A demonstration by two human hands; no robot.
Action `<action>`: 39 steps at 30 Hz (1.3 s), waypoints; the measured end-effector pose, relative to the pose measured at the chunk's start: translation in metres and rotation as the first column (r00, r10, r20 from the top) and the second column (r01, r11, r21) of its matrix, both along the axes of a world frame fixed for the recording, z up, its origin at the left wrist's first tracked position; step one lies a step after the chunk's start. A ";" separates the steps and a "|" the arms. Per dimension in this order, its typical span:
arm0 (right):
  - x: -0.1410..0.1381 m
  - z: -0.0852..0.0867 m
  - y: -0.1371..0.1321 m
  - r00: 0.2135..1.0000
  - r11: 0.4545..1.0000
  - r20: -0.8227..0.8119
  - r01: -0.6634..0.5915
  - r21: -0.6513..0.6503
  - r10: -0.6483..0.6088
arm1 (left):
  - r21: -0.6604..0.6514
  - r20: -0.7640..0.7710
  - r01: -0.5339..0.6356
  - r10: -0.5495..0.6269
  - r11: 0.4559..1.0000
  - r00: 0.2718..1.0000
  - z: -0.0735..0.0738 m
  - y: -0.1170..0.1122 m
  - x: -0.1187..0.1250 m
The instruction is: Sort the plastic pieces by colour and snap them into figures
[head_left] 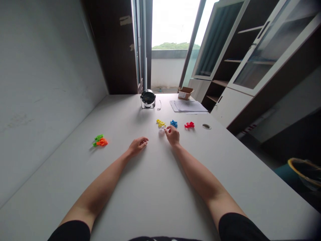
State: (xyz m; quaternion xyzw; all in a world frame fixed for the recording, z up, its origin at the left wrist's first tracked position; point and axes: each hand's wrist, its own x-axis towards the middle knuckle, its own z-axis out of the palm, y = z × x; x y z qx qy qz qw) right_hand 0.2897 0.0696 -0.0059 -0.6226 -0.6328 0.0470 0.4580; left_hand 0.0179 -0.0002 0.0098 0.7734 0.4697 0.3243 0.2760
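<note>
My right hand (173,135) rests on the grey table (155,187) with its fingers closed round a small white toy (162,131). Just beyond it lie a yellow toy (161,123), a blue toy (174,123) and a red toy (189,125) in a row. My left hand (137,144) lies on the table to the left, fingers loosely curled, holding nothing. Further left sit a green toy (98,137) and an orange toy (102,142), touching each other.
A small black and silver fan (147,98) stands at the table's far end, next to a stack of papers (188,106) and a cardboard box (185,92). A cable hole (206,126) is by the right edge. Cabinets (240,60) stand right; a basket (304,172) sits low right.
</note>
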 end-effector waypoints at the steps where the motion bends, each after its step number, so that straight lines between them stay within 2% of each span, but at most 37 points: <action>1: -0.001 -0.001 0.000 1.000 1.000 0.004 0.000 -0.003 0.000 | 0.001 -0.004 -0.003 0.003 1.000 1.000 0.000 0.000 0.000; 17: -0.003 0.002 -0.003 0.999 0.991 0.034 -0.003 -0.133 0.007 | 0.009 -0.041 -0.018 0.019 1.000 0.999 0.003 -0.001 0.001; 24: -0.004 0.005 -0.004 1.000 0.994 -0.012 -0.013 -0.112 0.011 | -0.004 -0.041 -0.007 0.007 1.000 0.999 0.002 0.000 0.000; 31: -0.009 0.012 -0.013 0.997 0.998 -0.052 -0.065 0.004 0.065 | 0.018 -0.053 -0.018 0.019 1.000 0.998 0.001 0.000 0.000; 34: -0.014 0.015 -0.020 0.988 0.987 -0.023 -0.150 0.055 0.151 | 0.053 -0.064 -0.108 0.111 0.993 0.992 0.006 0.006 -0.010; 36: -0.018 0.015 -0.024 0.977 0.976 0.005 -0.213 0.043 0.213 | 0.101 -0.084 -0.228 0.236 0.969 0.968 0.013 0.012 -0.023; 37: -0.019 0.015 -0.026 0.971 0.971 0.020 -0.239 0.021 0.239 | 0.129 -0.093 -0.318 0.330 0.939 0.939 0.018 0.016 -0.032; 39: -0.022 0.014 -0.028 0.959 0.960 0.046 -0.279 -0.029 0.280 | 0.202 -0.139 -0.495 0.525 0.845 0.839 0.028 0.022 -0.055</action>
